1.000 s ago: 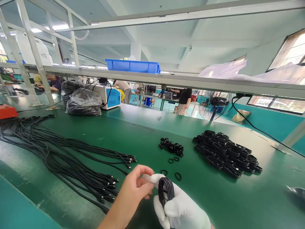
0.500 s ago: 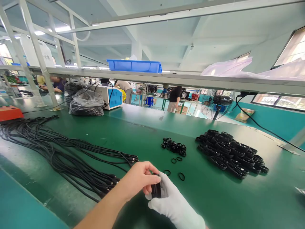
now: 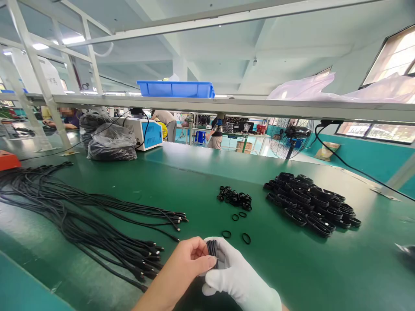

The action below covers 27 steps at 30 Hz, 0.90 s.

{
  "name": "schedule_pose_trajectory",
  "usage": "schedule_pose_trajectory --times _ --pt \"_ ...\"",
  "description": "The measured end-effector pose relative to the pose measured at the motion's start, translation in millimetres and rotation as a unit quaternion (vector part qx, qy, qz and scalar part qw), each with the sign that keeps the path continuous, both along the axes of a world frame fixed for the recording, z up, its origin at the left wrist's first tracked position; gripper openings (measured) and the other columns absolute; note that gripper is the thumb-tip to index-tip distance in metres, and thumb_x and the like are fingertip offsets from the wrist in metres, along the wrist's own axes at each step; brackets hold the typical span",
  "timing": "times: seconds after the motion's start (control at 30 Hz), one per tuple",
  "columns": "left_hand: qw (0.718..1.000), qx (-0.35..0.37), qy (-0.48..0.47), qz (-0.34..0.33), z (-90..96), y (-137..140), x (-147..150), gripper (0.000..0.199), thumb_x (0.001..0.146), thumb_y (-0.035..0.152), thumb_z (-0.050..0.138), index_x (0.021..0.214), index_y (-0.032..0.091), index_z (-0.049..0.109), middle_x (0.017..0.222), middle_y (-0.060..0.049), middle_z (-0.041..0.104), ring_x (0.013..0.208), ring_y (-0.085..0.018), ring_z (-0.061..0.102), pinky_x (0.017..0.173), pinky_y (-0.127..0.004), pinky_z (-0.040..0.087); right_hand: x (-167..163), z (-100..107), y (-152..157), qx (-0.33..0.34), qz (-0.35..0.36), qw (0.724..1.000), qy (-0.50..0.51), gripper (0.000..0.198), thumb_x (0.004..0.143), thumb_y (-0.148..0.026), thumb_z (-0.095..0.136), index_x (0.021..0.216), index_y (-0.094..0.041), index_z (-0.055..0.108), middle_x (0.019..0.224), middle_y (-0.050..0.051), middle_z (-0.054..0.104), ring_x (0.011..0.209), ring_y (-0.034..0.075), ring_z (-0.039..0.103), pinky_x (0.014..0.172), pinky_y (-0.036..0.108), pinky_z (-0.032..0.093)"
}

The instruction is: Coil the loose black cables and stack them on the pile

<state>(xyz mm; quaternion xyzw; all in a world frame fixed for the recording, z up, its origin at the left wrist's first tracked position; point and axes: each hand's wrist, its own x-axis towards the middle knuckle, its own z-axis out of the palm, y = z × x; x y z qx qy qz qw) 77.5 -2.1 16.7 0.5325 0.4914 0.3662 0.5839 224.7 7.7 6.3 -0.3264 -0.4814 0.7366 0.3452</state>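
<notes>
Both hands are together at the front of the green bench, closed around a coiled black cable (image 3: 212, 248). My left hand (image 3: 189, 263), bare, pinches the coil from the left with its thumb across the front. A white glove covers my right hand (image 3: 235, 268), which grips the same coil from the right. The lower part of the coil is hidden by the fingers. Just beyond the hands lie a few loose black rings (image 3: 246, 238), and behind them a small heap of black rings (image 3: 233, 198). To the left, long black cables (image 3: 106, 233) lie with their plugs toward my hands.
A pile of coiled black cables (image 3: 311, 203) sits on the right of the bench (image 3: 181, 185). At the back left stand a bagged bundle (image 3: 112, 142) and a blue-white machine (image 3: 149, 134). A shelf (image 3: 240, 106) spans overhead with a blue tray (image 3: 177, 89). People are beyond the bench.
Both hands have dropped slightly, and the coil has turned so that its stacked strands now show at the top. The view has shifted a little. A person in the background has moved left.
</notes>
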Motion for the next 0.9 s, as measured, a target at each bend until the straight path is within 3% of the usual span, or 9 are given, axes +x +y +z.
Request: schedule_pose_trajectory --times 0.07,0.2,0.4,0.5,0.57,0.63,0.73,0.9 --pt "1.000 0.001 -0.005 0.006 -4.9 -2.2 1.0 0.020 0.071 0.029 0.062 0.067 0.015 0.048 0.059 0.006 0.043 0.052 -0.006 0.035 0.047 -0.019 0.026 -0.2 0.8 0.5 -0.002 0.010 1.000 -0.013 0.048 0.050 -0.013 0.074 0.091 -0.017 0.051 0.083 0.000 0.057 0.080 0.018 0.057 0.064 0.029 0.045" --pt "0.999 -0.014 -0.043 0.002 -13.5 -1.4 0.6 0.020 0.073 0.029 0.060 0.068 0.016 0.047 0.057 0.006 0.046 0.050 -0.007 0.040 0.050 -0.020 0.033 1.3 -3.6 1.0 -0.030 0.054 0.998 0.005 0.042 0.056 -0.026 0.074 0.089 -0.015 0.050 0.083 0.005 0.059 0.083 0.021 0.059 0.061 0.030 0.046" --pt "0.995 -0.014 -0.095 -0.033 -19.7 1.1 -1.4 0.019 0.072 0.028 0.062 0.069 0.015 0.048 0.060 0.004 0.051 0.054 -0.008 0.044 0.056 -0.022 0.038 0.9 -9.5 0.6 -0.047 0.012 0.999 -0.017 0.039 0.050 -0.015 0.072 0.082 -0.015 0.049 0.074 0.001 0.059 0.071 0.016 0.057 0.059 0.028 0.046" --pt "0.999 -0.005 -0.030 -0.038 -15.9 1.4 -3.1 0.022 0.077 0.035 0.054 0.068 0.016 0.049 0.058 0.002 0.051 0.053 -0.010 0.047 0.055 -0.023 0.040 0.6 -8.8 -0.5 -0.050 0.017 0.999 -0.001 0.036 0.051 -0.011 0.068 0.082 -0.014 0.050 0.073 0.001 0.059 0.072 0.017 0.058 0.060 0.028 0.045" --pt "0.995 0.046 0.091 0.012 -11.3 0.1 -4.1 0.024 0.082 0.035 0.046 0.068 0.016 0.051 0.059 0.001 0.052 0.055 -0.013 0.049 0.054 -0.025 0.041 0.3 -9.8 -0.1 -0.050 0.008 0.999 -0.007 0.038 0.048 -0.005 0.065 0.083 -0.014 0.051 0.077 0.001 0.060 0.074 0.017 0.059 0.060 0.027 0.043" --pt "0.971 0.134 0.186 0.065 -7.7 -2.5 -4.0 0.014 0.081 0.024 0.044 0.080 0.018 0.057 0.073 0.000 0.057 0.064 -0.014 0.053 0.061 -0.026 0.044 -0.2 -11.9 1.3 -0.053 0.002 0.998 -0.017 0.041 0.047 -0.001 0.063 0.084 -0.014 0.053 0.080 0.001 0.060 0.075 0.018 0.060 0.061 0.027 0.043" --pt "0.942 0.237 0.229 0.062 -9.1 -7.3 -0.1 0.037 0.070 0.004 0.043 0.096 0.024 0.058 0.092 0.000 0.058 0.076 -0.013 0.057 0.072 -0.024 0.045 -1.5 -14.4 3.2 -0.042 0.013 0.999 -0.004 0.047 0.043 0.003 0.065 0.086 -0.014 0.056 0.078 0.000 0.061 0.074 0.017 0.059 0.067 0.030 0.044" --pt "0.903 0.316 0.259 0.133 -25.5 -10.2 7.9 0.029 0.069 0.002 0.041 0.078 0.021 0.062 0.073 0.002 0.059 0.065 -0.012 0.058 0.062 -0.022 0.045 -3.5 -13.2 1.1 -0.062 0.051 0.995 0.064 0.050 0.038 0.001 0.072 0.084 -0.014 0.059 0.081 0.001 0.062 0.073 0.016 0.058 0.065 0.028 0.045"
